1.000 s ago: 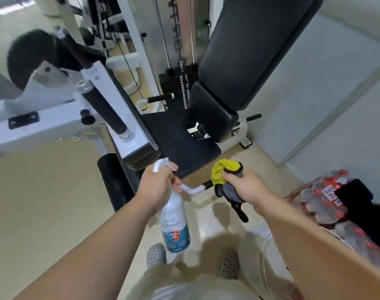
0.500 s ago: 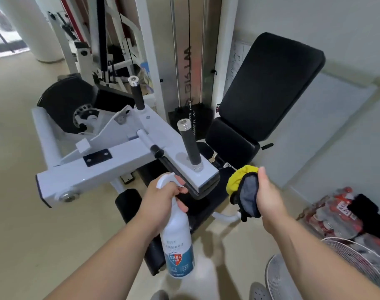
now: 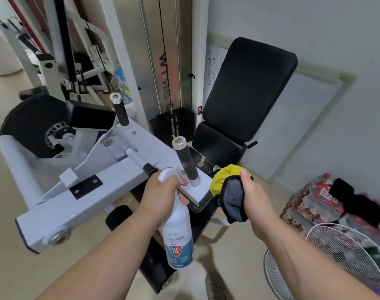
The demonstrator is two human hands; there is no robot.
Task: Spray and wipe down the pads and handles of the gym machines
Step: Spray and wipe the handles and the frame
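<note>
A white spray bottle [image 3: 178, 232], banded by a blue label bearing a red-and-blue shield, is pictured with a cloth [image 3: 224, 189] of yellow and grey, edged in black. The machine's frame [image 3: 87, 191] is finished in white and marked with a small black plate [image 3: 85, 186]. The back pad [image 3: 249, 87] and lower pad [image 3: 219, 146] are covered in plain black. The near handle [image 3: 186, 164] and far handle [image 3: 120, 114] are sleeved in black and capped in silver. The floor [image 3: 11, 267] is shown in beige, the wall [image 3: 314, 29] in pale grey. A white wire-grille fan [image 3: 340, 252] and a clear-wrapped pack of bottles [image 3: 310, 204], labelled in red, are also seen.
</note>
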